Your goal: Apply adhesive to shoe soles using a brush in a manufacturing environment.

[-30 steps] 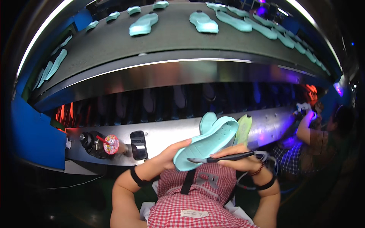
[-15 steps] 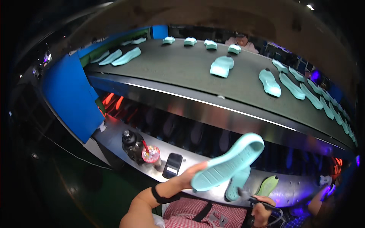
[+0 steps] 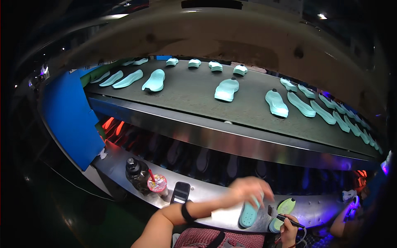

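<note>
My left hand [image 3: 248,192], blurred by motion, hangs over the metal ledge with its fingers apart and nothing visible in them. Just below it lies a turquoise shoe sole [image 3: 249,215], partly covered by the hand. My right hand [image 3: 288,228] is closed around a black-handled brush [image 3: 292,222] with a thin cable or tube trailing from it. The brush head points left, toward the turquoise sole. Beside the brush lies a pale green sole [image 3: 286,206] with a dark tip; the brush and my right hand overlap its near end.
Beyond the ledge [image 3: 314,206] runs a dark conveyor belt [image 3: 186,89] carrying several turquoise soles [image 3: 226,89]. On the ledge's left stand a dark bottle [image 3: 136,173], a cup with a red straw [image 3: 158,184] and a phone [image 3: 180,192]. A co-worker's arm [image 3: 341,217] shows at right.
The turquoise sole has left my left hand, and one more sole now lies on the belt's near left. My left hand has moved right, over the ledge sole. My right hand keeps the brush.
</note>
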A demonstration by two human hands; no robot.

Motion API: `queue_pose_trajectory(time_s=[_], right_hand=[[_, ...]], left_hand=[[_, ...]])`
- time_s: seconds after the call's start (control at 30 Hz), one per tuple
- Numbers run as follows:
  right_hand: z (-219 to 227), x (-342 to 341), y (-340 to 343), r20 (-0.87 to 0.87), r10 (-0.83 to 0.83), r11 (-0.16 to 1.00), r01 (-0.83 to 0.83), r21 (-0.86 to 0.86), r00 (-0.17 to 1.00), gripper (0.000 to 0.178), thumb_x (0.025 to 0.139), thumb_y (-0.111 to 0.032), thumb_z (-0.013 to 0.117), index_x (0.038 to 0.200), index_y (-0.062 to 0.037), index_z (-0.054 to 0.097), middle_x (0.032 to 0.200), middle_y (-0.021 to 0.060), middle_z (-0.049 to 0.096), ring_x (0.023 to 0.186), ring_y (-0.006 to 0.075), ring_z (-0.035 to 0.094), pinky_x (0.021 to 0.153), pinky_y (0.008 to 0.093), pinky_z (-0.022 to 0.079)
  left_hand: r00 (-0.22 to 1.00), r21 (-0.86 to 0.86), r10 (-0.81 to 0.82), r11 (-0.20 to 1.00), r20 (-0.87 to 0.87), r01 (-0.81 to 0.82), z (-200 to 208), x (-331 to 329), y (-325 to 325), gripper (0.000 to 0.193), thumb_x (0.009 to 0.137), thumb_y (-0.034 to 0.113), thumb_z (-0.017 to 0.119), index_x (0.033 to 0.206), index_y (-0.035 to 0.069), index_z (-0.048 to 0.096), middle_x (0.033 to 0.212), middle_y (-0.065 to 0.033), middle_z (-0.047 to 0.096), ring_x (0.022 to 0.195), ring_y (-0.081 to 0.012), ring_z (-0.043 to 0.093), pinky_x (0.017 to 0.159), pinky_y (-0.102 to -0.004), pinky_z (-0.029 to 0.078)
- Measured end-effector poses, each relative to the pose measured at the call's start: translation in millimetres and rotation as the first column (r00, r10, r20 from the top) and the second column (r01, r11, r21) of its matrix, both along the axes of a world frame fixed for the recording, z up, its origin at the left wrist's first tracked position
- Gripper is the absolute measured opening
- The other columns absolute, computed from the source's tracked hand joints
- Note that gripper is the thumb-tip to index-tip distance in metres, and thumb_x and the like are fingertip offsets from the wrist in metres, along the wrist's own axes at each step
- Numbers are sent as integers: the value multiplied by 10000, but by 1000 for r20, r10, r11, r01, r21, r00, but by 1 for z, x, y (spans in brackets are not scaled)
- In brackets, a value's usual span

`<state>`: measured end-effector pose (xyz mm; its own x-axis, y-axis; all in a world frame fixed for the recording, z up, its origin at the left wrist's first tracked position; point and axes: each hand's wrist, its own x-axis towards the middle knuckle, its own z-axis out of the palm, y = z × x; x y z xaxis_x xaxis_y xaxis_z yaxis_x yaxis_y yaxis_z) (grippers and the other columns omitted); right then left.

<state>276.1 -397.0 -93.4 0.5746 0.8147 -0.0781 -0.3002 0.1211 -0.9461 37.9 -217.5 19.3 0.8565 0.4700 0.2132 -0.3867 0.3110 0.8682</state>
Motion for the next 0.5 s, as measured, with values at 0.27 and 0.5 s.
queue_pose_trajectory(time_s=[0.27,0.5], right_hand=[[-10,23,-50,-25,79,914,-83,-397,997,285,879,-215,472,1085,-26,521,505,-36,386,391,78,346,363,233,315],[-24,21,-49,-15,-79,993,78,-88,997,199,762,-9,552,942,75,534,769,154,609,417,113,464,386,215,403]], left_hand=[[804,906,-585,391,106,165,32,33,-126,269,806,217,508,1003,39,551,962,-102,561,880,-221,541,761,-359,418],[795,960,-606,214,-13,179,22,58,-143,346,779,239,484,1069,53,506,984,-119,533,892,-257,517,753,-378,402]])
